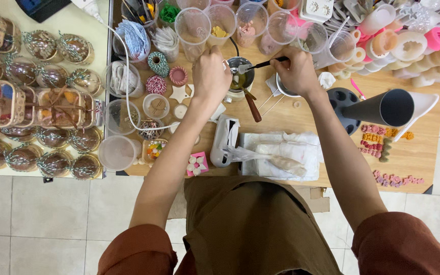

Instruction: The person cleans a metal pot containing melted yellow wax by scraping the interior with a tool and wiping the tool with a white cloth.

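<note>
A small metal melting pot [242, 80] with yellowish liquid and a brown wooden handle [253, 107] stands at the back middle of the wooden table [423, 153]. My left hand [210, 76] is closed at the pot's left rim, pinching a small shiny metal piece [234, 69] over it. My right hand [297, 71] grips a thin dark stick [264, 64] whose tip reaches to that metal piece above the pot. Under my right hand sits a small metal cup [282, 89] with wire handles.
Clear plastic cups [193, 26] line the table's back, with twine spools [158, 63] to the left. Pink and cream moulds [408, 46] fill the back right by a black cone tube [383, 108]. White cloths [281, 153] lie near me. Wrapped round gifts [52, 127] cover the left table.
</note>
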